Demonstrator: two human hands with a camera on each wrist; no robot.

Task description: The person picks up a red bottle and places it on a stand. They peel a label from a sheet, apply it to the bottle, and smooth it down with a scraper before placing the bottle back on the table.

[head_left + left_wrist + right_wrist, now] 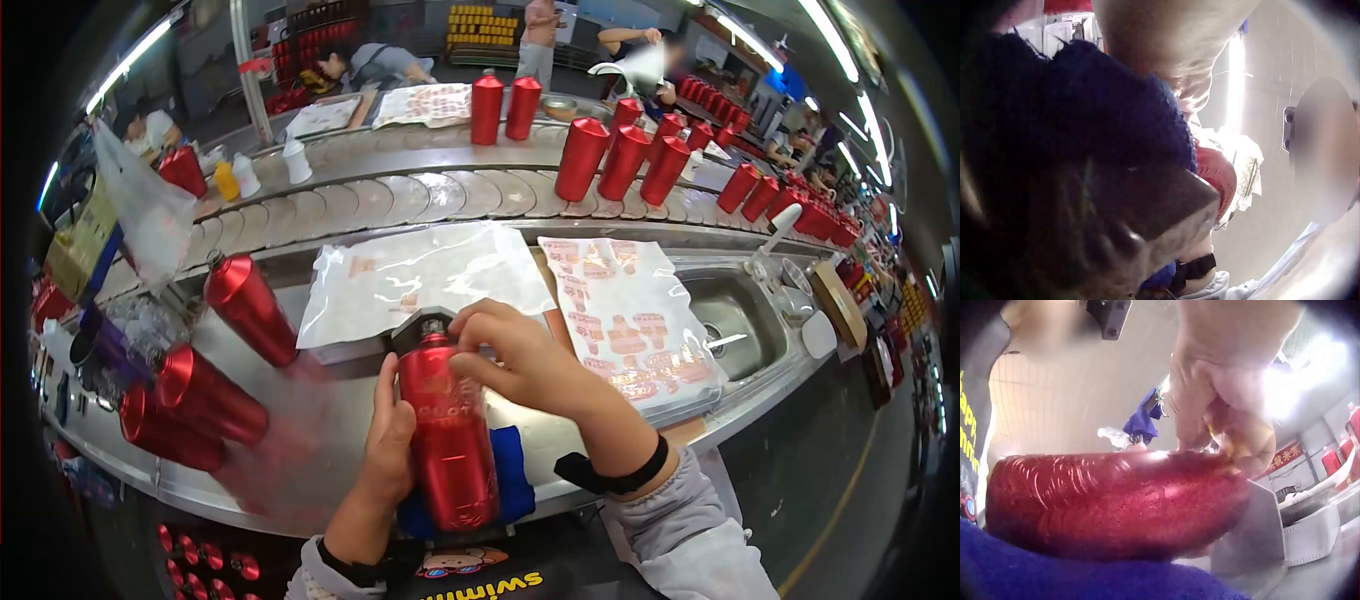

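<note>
left hand [388, 445] grips red bottle [447, 440] | right hand [510, 355] fingers pinch, apparently, its neck

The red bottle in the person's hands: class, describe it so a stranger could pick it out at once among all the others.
Start at the steel counter in front of the sink. At its near edge a blue cloth lies, and the red bottle rests on it. Unlike the other red bottles, the left hand grips its side while the right hand pinches at its neck.
</note>
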